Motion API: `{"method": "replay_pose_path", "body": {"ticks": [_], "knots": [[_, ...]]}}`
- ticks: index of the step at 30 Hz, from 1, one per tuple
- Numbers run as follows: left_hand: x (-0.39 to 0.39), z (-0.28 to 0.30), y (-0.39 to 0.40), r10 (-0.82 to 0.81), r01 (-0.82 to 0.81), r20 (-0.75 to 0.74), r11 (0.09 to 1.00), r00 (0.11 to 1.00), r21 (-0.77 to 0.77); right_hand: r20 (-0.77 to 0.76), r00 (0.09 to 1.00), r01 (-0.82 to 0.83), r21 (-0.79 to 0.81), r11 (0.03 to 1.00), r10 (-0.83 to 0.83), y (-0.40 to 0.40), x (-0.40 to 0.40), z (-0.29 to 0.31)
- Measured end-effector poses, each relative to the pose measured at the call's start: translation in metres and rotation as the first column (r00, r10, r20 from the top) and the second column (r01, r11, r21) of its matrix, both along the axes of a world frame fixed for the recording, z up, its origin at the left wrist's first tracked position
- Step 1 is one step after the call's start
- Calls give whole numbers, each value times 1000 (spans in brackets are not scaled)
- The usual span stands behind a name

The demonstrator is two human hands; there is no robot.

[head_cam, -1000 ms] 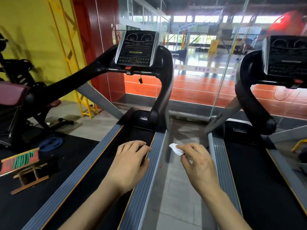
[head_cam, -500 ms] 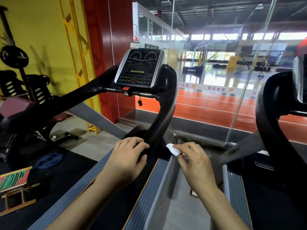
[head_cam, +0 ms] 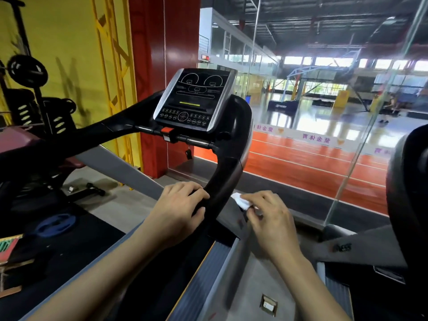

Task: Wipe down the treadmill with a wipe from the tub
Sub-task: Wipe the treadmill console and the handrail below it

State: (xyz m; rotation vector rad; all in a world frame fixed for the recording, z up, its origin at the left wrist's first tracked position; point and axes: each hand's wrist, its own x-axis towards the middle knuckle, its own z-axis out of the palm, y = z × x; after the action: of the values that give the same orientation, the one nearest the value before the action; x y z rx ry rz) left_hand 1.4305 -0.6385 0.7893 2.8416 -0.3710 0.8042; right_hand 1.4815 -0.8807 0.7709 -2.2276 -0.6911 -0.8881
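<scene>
The black treadmill (head_cam: 234,144) stands straight ahead, its dark console (head_cam: 195,99) tilted toward me between two curved black arms. My left hand (head_cam: 179,209) sits against the lower part of the right-hand curved arm, fingers bent over its inner side. My right hand (head_cam: 269,216) is just to the right of that arm and pinches a small folded white wipe (head_cam: 240,200), whose free corner touches the arm's outer edge. The wipe tub is not in view.
A second treadmill (head_cam: 407,181) stands close on the right across a narrow grey floor strip. A glass wall (head_cam: 301,112) runs behind the consoles. Weight machines (head_cam: 27,93), a blue plate (head_cam: 55,224) and a small wooden stand (head_cam: 9,249) are on the left.
The view has lifted and moved closer to the console. Both hands have gone from over the deck's side rail up to the right curved arm, the wipe still pinched in my right hand.
</scene>
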Motion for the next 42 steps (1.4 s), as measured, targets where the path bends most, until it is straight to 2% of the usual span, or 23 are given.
{"method": "replay_pose_path", "body": {"ticks": [7, 19, 29, 32, 35, 39, 41, 42], "knots": [[119, 10, 24, 3, -5, 42, 998, 999, 63, -11, 999, -40, -18, 999, 40, 13, 127, 21], [285, 20, 27, 32, -31, -15, 995, 999, 90, 37, 991, -127, -63, 990, 130, 28, 307, 46], [444, 28, 47, 251, -250, 78, 968, 965, -26, 159, 924, -329, -136, 935, 348, 69, 512, 98], [503, 31, 53, 340, -338, 45, 940, 939, -37, 164, 895, -384, -187, 904, 414, 87, 583, 126], [558, 28, 59, 380, -376, 83, 925, 921, -59, 221, 887, -355, -235, 905, 406, 109, 655, 158], [614, 12, 73, 432, -420, 119, 900, 894, -117, 410, 829, -291, -265, 919, 380, 142, 734, 214], [631, 8, 83, 430, -414, 93, 898, 898, -148, 453, 813, -221, -344, 913, 367, 164, 756, 241], [638, 8, 87, 431, -416, 96, 897, 897, -148, 440, 818, -157, -448, 880, 370, 180, 763, 252]]}}
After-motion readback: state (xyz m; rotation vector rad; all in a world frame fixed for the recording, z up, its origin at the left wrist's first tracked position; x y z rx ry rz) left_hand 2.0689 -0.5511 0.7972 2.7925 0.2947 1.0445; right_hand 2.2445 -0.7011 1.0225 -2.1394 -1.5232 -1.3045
